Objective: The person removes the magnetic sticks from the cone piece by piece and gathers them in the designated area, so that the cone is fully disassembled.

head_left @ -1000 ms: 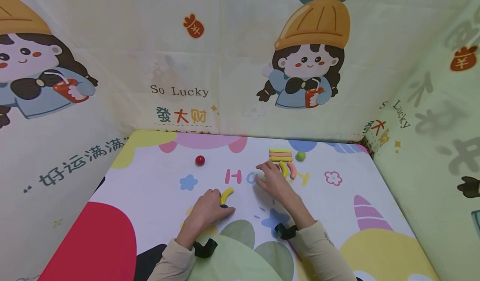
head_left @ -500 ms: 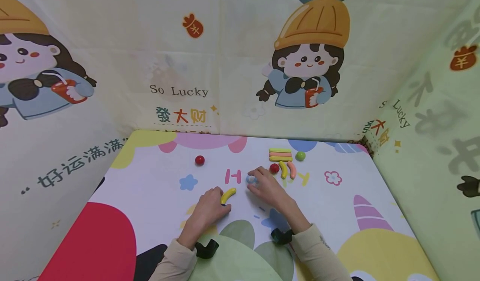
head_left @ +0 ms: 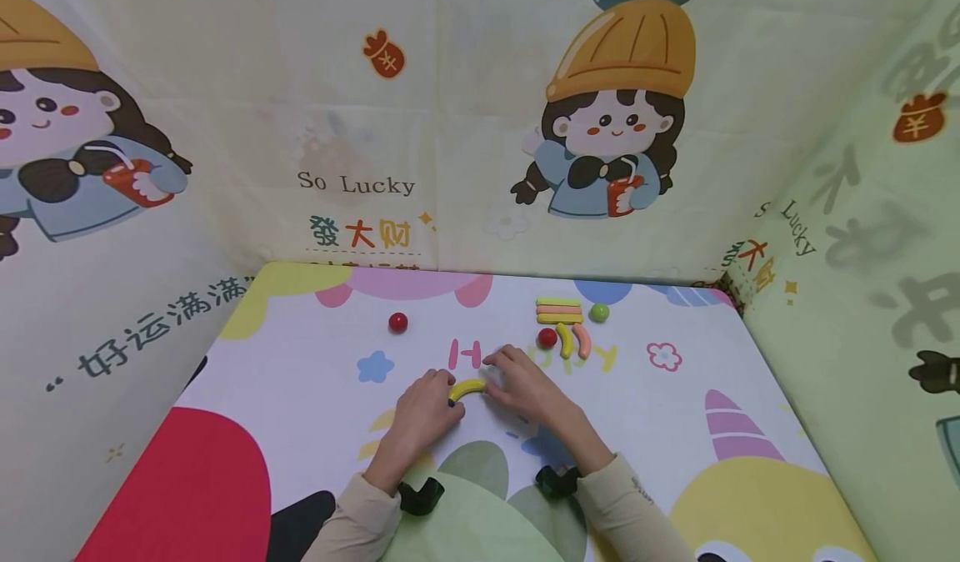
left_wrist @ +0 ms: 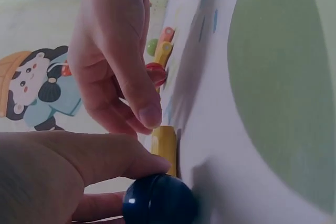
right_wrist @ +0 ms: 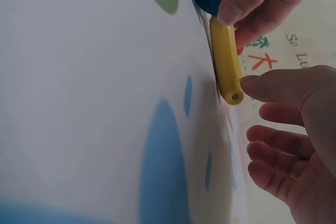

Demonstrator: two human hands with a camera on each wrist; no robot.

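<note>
The yellow curved piece (head_left: 467,388) lies on the table mat (head_left: 300,362), between your two hands. Your left hand (head_left: 422,412) touches its near end and pinches a dark blue ball (left_wrist: 157,202) beside it. Your right hand (head_left: 525,383) has relaxed, spread fingers, with the thumb tip touching the far end.

Open surface lay along the left edge and near-left corner of the counter (head_left: 247,429), and along the right edge. A lone red ball (head_left: 398,322) stood toward the far-left corner, well apart from the rest. Toward the far edge, right of centre, a cluster blocked passage: stacked bars (head_left: 558,310), a green ball (head_left: 598,313), a second red ball (head_left: 547,338) and two curved pieces (head_left: 573,341). Cloth walls (head_left: 450,128) closed the far, left and right edges.
</note>
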